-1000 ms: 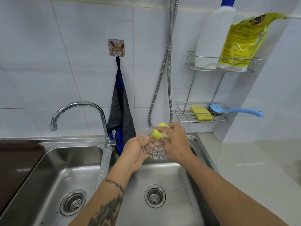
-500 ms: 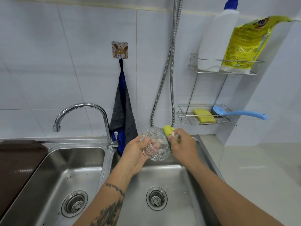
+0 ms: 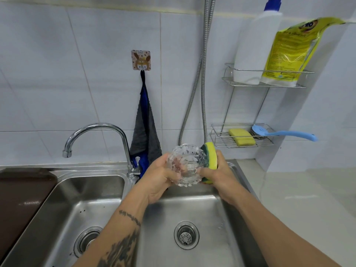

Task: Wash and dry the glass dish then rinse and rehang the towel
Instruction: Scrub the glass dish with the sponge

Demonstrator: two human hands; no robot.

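A clear, ribbed glass dish is held above the right sink basin, its opening facing me. My left hand grips its left side. My right hand holds a yellow sponge with a green scouring face pressed against the dish's right rim. A grey and blue towel hangs from a cartoon-print hook on the tiled wall, behind the faucet.
The faucet's spout points over the left basin; no water runs. A dark board covers the far left. A wire rack holds a yellow sponge and a blue brush; an upper shelf holds a white bottle and a yellow pouch. A shower hose hangs down the wall. White counter at right.
The sponge has slid from the top of the dish around to its right rim, and the dish has turned so its opening faces me. The view has shifted slightly closer.
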